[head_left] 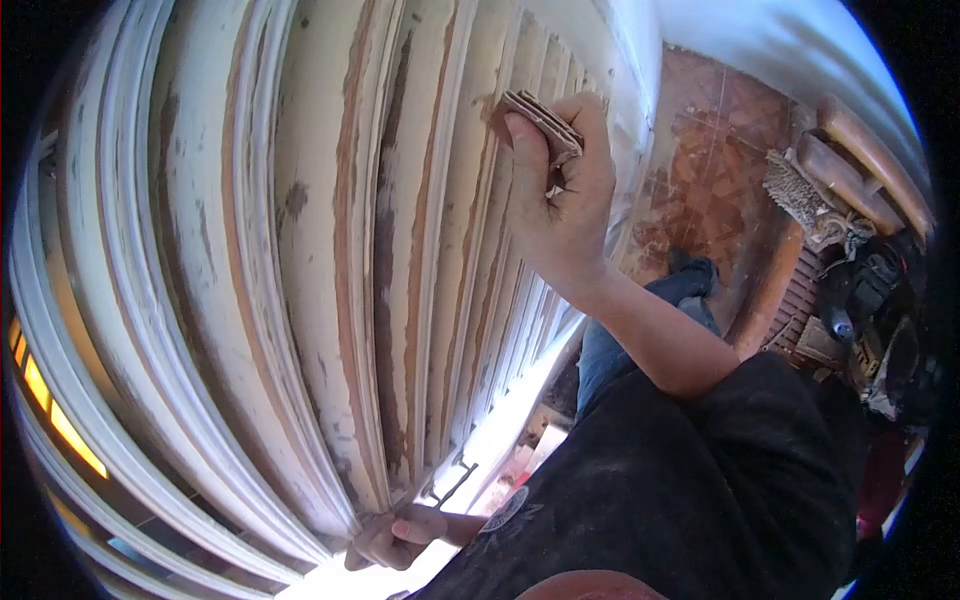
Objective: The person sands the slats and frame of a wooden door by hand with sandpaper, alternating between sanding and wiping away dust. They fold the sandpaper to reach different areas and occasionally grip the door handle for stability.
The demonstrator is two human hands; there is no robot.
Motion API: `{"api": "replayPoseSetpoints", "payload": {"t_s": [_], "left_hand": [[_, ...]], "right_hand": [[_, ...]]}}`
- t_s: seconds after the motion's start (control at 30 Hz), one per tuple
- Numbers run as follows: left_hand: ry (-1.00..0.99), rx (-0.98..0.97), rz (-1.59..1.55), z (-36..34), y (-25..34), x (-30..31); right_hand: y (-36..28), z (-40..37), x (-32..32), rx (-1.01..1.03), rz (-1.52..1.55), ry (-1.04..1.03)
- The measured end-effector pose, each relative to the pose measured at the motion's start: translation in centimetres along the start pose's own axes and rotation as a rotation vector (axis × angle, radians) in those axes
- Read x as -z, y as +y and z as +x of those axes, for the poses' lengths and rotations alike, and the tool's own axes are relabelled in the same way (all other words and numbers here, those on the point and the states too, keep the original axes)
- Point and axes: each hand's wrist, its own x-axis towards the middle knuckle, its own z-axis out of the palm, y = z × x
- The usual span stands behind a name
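My right hand (570, 190) pinches a folded piece of sandpaper (545, 122), its brown layers stacked between thumb and fingers. It is held up against or just in front of a large wooden door (310, 200) with raised mouldings. Pale paint on the door is worn in patches, and brown strips show along the grooves. At the bottom, my left hand (395, 540) has its fingers curled at the door's edge, close to a dark metal handle (455, 484). Part of that grip is hidden.
Reddish patterned floor tiles (690, 160) lie beyond the door, beside a pale wall (780, 40). On the right stands a wooden chair or bench (860, 165) heaped with cloth and dark items (870, 290). Yellow light (55, 400) shows through a gap at far left.
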Motion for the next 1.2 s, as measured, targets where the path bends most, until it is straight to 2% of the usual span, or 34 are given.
{"api": "replayPoseSetpoints", "payload": {"t_s": [0.03, 0.1, 0.17, 0.23, 0.33, 0.37, 0.43, 0.47, 0.5, 0.57, 0.63, 0.67, 0.73, 0.77, 0.83, 0.93, 1.0, 1.13, 1.2], "left_hand": [[-0.008, -0.012, 0.007, 0.3, -0.4, 0.6], [0.003, -0.02, 0.014, 0.5, -0.6, 0.8], [0.015, -0.016, 0.012, 0.3, -0.4, 0.7], [0.003, -0.016, 0.008, 0.0, -0.5, 1.2], [-0.022, -0.026, 0.018, -0.1, -0.8, 2.8], [-0.017, -0.029, 0.02, 0.0, -0.9, 2.9], [0.01, -0.034, 0.005, 0.1, -0.9, 2.1], [0.019, -0.034, -0.005, 0.0, -0.8, 1.7], [0.013, -0.036, -0.012, -0.1, -0.7, 1.8], [-0.015, -0.043, -0.023, -0.3, -0.8, 2.8], [-0.031, -0.05, -0.024, -0.5, -0.9, 3.8], [-0.032, -0.06, -0.03, -0.3, -1.2, 4.1], [-0.016, -0.071, -0.054, -0.2, -1.5, 3.5], [-0.005, -0.066, -0.067, -0.3, -1.4, 2.9], [-0.002, -0.053, -0.083, -0.6, -0.7, 2.3], [-0.027, -0.057, -0.099, -0.7, -0.2, 2.3], [-0.034, -0.069, -0.104, -0.6, -0.2, 2.1], [-0.042, -0.089, -0.121, -0.4, -0.2, 1.3], [-0.061, -0.098, -0.127, -0.5, -0.1, 1.2]], "right_hand": [[-0.2, 0.0, -0.6, -0.069, 0.092, 0.096], [-0.5, -3.4, -0.7, -0.027, 0.094, 0.172], [-2.6, -5.2, 1.0, 0.114, -0.092, -0.062], [-1.6, -2.5, 1.0, 0.177, -0.149, -0.056], [-0.8, -0.9, -0.4, -0.067, -0.004, 0.082], [-1.4, -2.6, -0.2, -0.063, 0.003, 0.082], [-3.0, -5.8, 0.8, -0.011, -0.015, -0.073], [-2.8, -5.0, 1.3, 0.17, -0.159, -0.064], [-2.2, -3.6, 0.8, 0.167, -0.164, -0.063], [0.3, 0.1, -0.7, 0.16, -0.078, 0.185], [0.4, 4.3, -0.2, -0.046, -0.125, 0.194], [0.6, 4.3, 0.1, -0.049, -0.124, 0.201], [0.9, 4.6, 1.2, -0.055, 0.168, 0.297], [0.7, 3.9, 1.6, -0.038, 0.163, 0.303], [-0.1, -0.1, 2.5, -0.177, 0.163, 0.226], [0.7, -4.3, 2.7, -0.23, 0.059, 0.14], [1.5, -5.9, 1.7, -0.202, -0.044, 0.053], [2.0, -4.7, 0.8, -0.12, 0.007, 0.073], [2.8, -2.2, 0.6, -0.032, -0.053, 0.148]]}}
